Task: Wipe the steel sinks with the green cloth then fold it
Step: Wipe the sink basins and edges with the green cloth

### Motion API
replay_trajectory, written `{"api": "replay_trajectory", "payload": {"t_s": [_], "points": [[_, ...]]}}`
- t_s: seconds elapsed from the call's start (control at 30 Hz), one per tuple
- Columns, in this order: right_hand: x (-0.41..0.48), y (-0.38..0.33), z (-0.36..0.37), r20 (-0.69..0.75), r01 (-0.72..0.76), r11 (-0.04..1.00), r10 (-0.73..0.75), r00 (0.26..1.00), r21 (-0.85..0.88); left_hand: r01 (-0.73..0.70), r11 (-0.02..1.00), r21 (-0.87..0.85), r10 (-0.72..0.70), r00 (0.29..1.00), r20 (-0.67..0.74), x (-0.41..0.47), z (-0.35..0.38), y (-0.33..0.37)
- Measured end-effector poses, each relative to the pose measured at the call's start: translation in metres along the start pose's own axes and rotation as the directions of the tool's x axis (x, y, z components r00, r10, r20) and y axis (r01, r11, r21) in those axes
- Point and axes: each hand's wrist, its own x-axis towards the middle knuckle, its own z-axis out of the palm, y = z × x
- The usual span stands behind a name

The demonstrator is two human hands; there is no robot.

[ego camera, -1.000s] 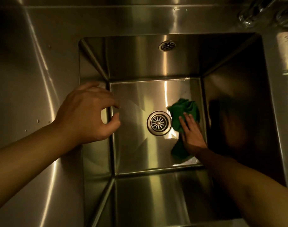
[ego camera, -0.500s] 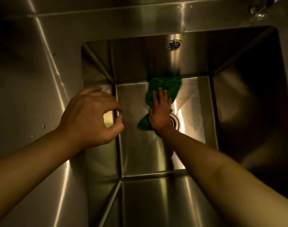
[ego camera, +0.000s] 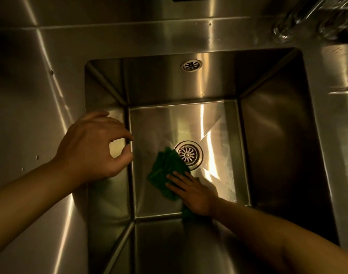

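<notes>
**Risks: bunched cloth at the drain, unbraced lean**

- Left hand (ego camera: 94, 147): hangs over the sink's (ego camera: 277, 135) left rim, at 9 o'clock of the drain (ego camera: 188, 154). The fingers are loosely curled, thumb and forefinger nearly meet, and it holds nothing. We can't tell if it touches the rim. If it isn't braced, the deep reach puts all our weight on the wiping arm, which could slip on the steel.
- Cloth (ego camera: 165, 171): lies crumpled on the sink floor at 7–8 o'clock of the drain, its top edge touching the drain rim. Bunched like this, little of it meets the steel, so we'd expect missed strips. A stroke towards 2 o'clock could drag a fold into the drain slots and snag.
- Right hand (ego camera: 191, 191): flat, fingers straight, pressing the cloth's near part down without gripping it. With only palm pressure, the loose front lobe may roll under or slide out.
- Floor at 3–4 o'clock of the drain: streaky smears show, so we judge this patch unfinished and easy to skip in the glare.
- The walls look untouched as far as we can judge. Only one sink is in view, and the fold isn't started. A damp, wadded cloth will fold unevenly unless we shake it flat first.
</notes>
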Motion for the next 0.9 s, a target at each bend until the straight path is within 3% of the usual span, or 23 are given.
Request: {"api": "replay_trajectory", "payload": {"t_s": [0.17,0.3,0.43,0.63,0.7,0.77,0.9], "points": [[-0.038,0.048,-0.027,0.026,-0.203,0.979,0.203,0.979,0.005,0.007,1.0,0.01,-0.007,1.0,0.017,0.001,-0.002,0.001],[-0.043,0.089,-0.05,0.004,-0.391,0.921,0.391,0.921,-0.002,0.008,1.0,0.007,-0.008,1.0,0.01,0.001,-0.001,0.0],[-0.023,0.114,-0.069,-0.2,-0.658,0.736,0.677,0.708,0.161,-0.001,1.0,0.001,0.001,1.0,-0.003,0.0,0.0,-0.002],[0.067,0.121,-0.092,-0.311,-0.768,0.584,0.804,0.506,0.26,-0.009,1.0,-0.001,0.009,1.0,-0.015,0.001,0.002,-0.003],[0.108,0.105,-0.097,-0.309,-0.748,0.587,0.806,0.505,0.309,-0.015,1.0,0.006,0.015,1.0,-0.019,0.001,0.002,-0.002],[0.145,0.081,-0.099,-0.286,-0.708,0.621,0.784,0.551,0.337,-0.018,1.0,0.008,0.018,0.999,-0.028,0.002,0.002,-0.003],[0.194,0.02,-0.083,-0.248,-0.511,0.814,0.574,0.78,0.278,-0.027,1.0,0.007,0.027,0.999,-0.028,0.002,0.002,-0.003]]}}
